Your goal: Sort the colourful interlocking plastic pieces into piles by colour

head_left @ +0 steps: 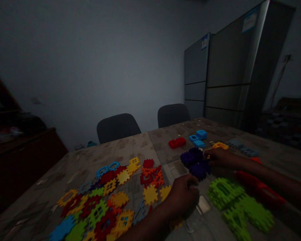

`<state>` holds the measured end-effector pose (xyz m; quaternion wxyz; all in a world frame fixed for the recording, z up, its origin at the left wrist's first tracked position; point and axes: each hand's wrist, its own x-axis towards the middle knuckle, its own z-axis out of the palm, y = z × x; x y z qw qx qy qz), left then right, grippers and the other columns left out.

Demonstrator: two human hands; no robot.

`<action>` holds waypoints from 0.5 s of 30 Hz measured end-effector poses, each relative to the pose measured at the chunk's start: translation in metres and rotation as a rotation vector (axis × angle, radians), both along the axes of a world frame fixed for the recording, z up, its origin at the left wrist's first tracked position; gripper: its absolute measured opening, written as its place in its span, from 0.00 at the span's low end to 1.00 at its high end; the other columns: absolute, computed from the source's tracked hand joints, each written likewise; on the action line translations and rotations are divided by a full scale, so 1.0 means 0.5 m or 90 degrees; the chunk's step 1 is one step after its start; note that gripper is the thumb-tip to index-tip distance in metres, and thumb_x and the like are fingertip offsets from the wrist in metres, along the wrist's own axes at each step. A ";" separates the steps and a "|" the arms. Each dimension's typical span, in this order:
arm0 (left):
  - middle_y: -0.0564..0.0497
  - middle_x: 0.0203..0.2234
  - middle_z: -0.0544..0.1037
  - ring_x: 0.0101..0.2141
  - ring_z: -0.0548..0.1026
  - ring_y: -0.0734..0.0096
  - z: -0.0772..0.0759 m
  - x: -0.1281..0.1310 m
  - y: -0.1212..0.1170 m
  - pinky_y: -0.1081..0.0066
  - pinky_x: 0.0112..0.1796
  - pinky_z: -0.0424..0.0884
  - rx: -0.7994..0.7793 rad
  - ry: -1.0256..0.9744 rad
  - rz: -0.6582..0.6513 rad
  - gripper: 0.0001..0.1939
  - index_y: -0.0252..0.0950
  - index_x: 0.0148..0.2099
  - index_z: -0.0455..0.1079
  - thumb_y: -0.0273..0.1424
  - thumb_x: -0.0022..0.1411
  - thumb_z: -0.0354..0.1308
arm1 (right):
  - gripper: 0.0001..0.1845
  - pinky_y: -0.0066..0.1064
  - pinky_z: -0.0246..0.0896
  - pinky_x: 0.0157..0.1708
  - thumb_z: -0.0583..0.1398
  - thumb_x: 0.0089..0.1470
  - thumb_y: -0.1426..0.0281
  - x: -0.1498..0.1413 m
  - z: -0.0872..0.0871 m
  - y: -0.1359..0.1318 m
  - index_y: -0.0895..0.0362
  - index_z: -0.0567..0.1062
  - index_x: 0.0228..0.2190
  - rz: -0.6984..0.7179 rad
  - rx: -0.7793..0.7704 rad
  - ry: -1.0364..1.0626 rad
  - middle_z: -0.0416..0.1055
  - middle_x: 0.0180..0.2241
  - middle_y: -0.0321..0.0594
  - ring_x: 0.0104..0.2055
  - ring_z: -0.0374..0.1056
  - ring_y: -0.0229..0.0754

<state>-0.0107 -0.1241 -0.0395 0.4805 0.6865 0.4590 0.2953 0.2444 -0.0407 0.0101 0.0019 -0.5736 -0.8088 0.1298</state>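
Observation:
My right hand (217, 157) reaches over the table to the purple interlocking tiles (199, 169), its fingers closed at the edge of one. My left hand (184, 194) hovers in front of them with fingers curled inward; what they hold, if anything, is hidden. Beneath the left wrist lie yellow tiles (150, 195). Stacked green tiles (225, 192) are close to the right of my left hand, and red tiles (261, 187) lie under my right forearm.
A mixed spread of toy tiles (97, 212) covers the left of the table (85, 160). Red (177, 142), blue (198, 138), orange (220, 145) and grey (240, 147) piles lie farther back. Two dark chairs (117, 129) and a fridge (225, 67) stand beyond.

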 end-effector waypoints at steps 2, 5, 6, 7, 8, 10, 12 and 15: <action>0.42 0.47 0.84 0.49 0.81 0.56 -0.002 -0.002 -0.002 0.65 0.51 0.73 -0.003 -0.004 0.000 0.22 0.30 0.51 0.80 0.19 0.56 0.57 | 0.14 0.44 0.73 0.49 0.65 0.67 0.60 -0.002 0.000 -0.001 0.56 0.78 0.46 0.025 0.007 0.005 0.78 0.46 0.40 0.45 0.76 0.45; 0.43 0.45 0.85 0.47 0.81 0.58 -0.004 -0.005 -0.005 0.66 0.50 0.74 -0.007 -0.008 0.000 0.21 0.31 0.50 0.81 0.20 0.55 0.57 | 0.13 0.44 0.74 0.48 0.66 0.67 0.60 -0.008 -0.004 -0.006 0.57 0.79 0.46 0.038 0.007 -0.001 0.78 0.45 0.39 0.45 0.76 0.45; 0.44 0.44 0.85 0.46 0.81 0.58 -0.005 -0.006 -0.005 0.66 0.49 0.74 -0.008 -0.009 0.000 0.20 0.32 0.50 0.81 0.20 0.55 0.58 | 0.13 0.44 0.74 0.48 0.66 0.67 0.61 -0.010 -0.006 -0.009 0.57 0.78 0.46 0.038 0.005 -0.006 0.78 0.46 0.39 0.45 0.76 0.45; 0.45 0.44 0.85 0.45 0.81 0.59 -0.007 -0.006 -0.006 0.67 0.49 0.74 -0.009 -0.010 0.001 0.20 0.32 0.50 0.81 0.21 0.56 0.58 | 0.13 0.44 0.74 0.47 0.66 0.66 0.61 -0.011 -0.009 -0.011 0.57 0.78 0.47 0.036 0.003 -0.012 0.78 0.46 0.39 0.45 0.76 0.45; 0.45 0.43 0.84 0.44 0.81 0.60 -0.008 -0.006 -0.006 0.67 0.48 0.74 -0.009 -0.011 0.002 0.20 0.32 0.50 0.81 0.21 0.56 0.58 | 0.14 0.44 0.75 0.47 0.67 0.66 0.62 -0.012 -0.011 -0.013 0.57 0.78 0.48 0.034 0.001 -0.017 0.78 0.46 0.40 0.45 0.76 0.45; 0.45 0.41 0.84 0.43 0.80 0.61 -0.010 -0.005 -0.005 0.69 0.46 0.74 -0.010 -0.010 0.005 0.19 0.31 0.49 0.81 0.21 0.56 0.58 | 0.14 0.43 0.75 0.47 0.67 0.66 0.62 -0.012 -0.015 -0.015 0.57 0.78 0.48 0.033 -0.001 -0.024 0.78 0.46 0.40 0.45 0.76 0.45; 0.47 0.39 0.83 0.41 0.79 0.63 -0.012 -0.003 -0.004 0.70 0.43 0.73 -0.012 -0.008 0.008 0.19 0.32 0.48 0.81 0.20 0.56 0.58 | 0.14 0.43 0.75 0.46 0.67 0.66 0.62 -0.010 -0.020 -0.015 0.57 0.78 0.48 0.033 0.000 -0.026 0.78 0.46 0.39 0.45 0.76 0.45; 0.48 0.37 0.82 0.38 0.78 0.66 -0.012 -0.002 -0.004 0.72 0.41 0.72 -0.018 -0.007 0.005 0.19 0.31 0.49 0.81 0.19 0.57 0.57 | 0.13 0.42 0.75 0.45 0.67 0.66 0.61 -0.005 -0.031 -0.009 0.57 0.78 0.46 0.033 0.013 -0.007 0.78 0.45 0.39 0.43 0.76 0.44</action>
